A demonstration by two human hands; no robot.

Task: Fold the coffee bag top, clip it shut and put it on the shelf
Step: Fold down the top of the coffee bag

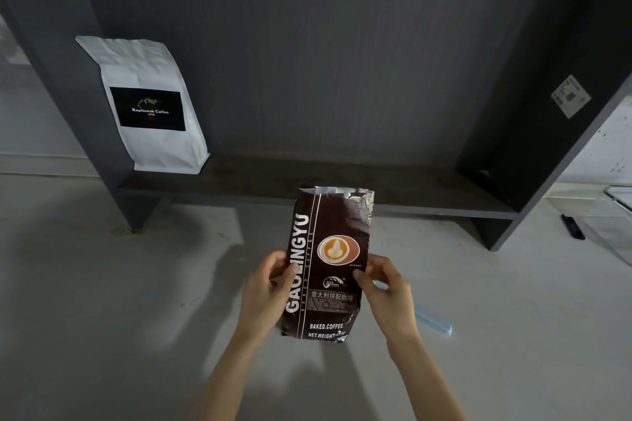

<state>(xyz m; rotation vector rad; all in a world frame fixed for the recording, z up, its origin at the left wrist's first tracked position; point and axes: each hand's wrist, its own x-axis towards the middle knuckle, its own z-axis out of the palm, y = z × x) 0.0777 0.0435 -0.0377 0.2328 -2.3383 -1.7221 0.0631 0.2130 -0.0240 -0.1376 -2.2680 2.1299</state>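
Brown GAOLINGYU coffee bag (326,263) upright above pale surface (102,301), in front of dark shelf (427,196). Top unfolded, silver foil lining showing at open mouth. Left hand (270,287) closed on bag's left edge, thumb on front. Right hand (384,287) closed on right edge, thumb on front. Pale blue clip (434,319) flat on surface just right of right hand. White Kopiluwak Coffee bag (150,106) standing at shelf's left end, leaning back. Black object (573,226) far right, too small to identify.

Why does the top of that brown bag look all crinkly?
The brown coffee bag, held by the left hand and right hand, is open at the top: its silver lining shows, crumpled and unfolded. Nothing looks spilled. The white bag on the shelf leans a little.
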